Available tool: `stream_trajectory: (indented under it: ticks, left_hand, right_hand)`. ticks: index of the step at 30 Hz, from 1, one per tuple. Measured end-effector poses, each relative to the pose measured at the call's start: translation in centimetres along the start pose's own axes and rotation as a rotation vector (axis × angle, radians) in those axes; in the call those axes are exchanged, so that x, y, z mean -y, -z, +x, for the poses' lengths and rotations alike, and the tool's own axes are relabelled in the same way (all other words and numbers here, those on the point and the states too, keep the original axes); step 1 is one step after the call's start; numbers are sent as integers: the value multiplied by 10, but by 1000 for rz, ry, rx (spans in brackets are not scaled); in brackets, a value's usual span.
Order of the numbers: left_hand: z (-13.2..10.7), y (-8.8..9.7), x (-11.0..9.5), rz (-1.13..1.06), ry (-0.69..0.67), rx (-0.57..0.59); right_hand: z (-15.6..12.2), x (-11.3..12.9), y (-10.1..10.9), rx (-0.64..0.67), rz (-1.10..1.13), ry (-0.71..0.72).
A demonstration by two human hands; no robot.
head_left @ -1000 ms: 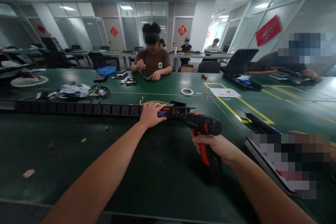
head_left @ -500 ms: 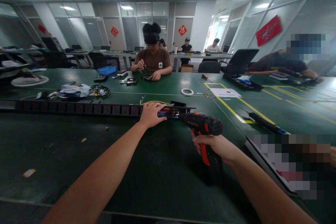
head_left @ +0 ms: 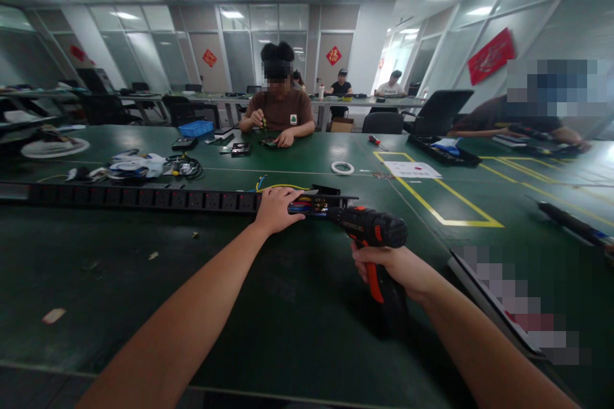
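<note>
A long black power strip [head_left: 144,198] lies across the green table [head_left: 297,294]. My left hand [head_left: 277,209] rests closed on its right end, pressing it down where coloured wires [head_left: 302,207] and inner parts are exposed. My right hand [head_left: 396,266] is wrapped round the grip of a black and orange electric screwdriver [head_left: 371,233]. The tool's bit points left into the strip's open end [head_left: 322,203], right beside my left fingertips.
A roll of white tape [head_left: 342,167], a white sheet [head_left: 411,169] and yellow floor-style marking lines [head_left: 434,201] lie further back. Cables and cloth [head_left: 139,165] sit at the left. A person works opposite; another person's dark tool [head_left: 570,222] is at the right edge.
My hands and the screwdriver have held still. At the right, another person's hand has left view and their dark tool has moved away to the right.
</note>
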State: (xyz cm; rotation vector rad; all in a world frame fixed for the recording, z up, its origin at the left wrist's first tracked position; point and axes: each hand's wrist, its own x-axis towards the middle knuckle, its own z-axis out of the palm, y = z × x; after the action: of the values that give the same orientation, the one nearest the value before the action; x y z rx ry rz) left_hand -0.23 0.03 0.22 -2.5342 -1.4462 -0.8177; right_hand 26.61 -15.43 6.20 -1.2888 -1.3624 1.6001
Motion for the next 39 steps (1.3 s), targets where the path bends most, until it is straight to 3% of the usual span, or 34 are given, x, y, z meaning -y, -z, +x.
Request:
stream_trajectory:
  ticks: [39]
  left_hand:
    - [0, -2, 2, 5, -11, -17]
  right_hand:
    - [2, -3, 2, -2, -10, -7]
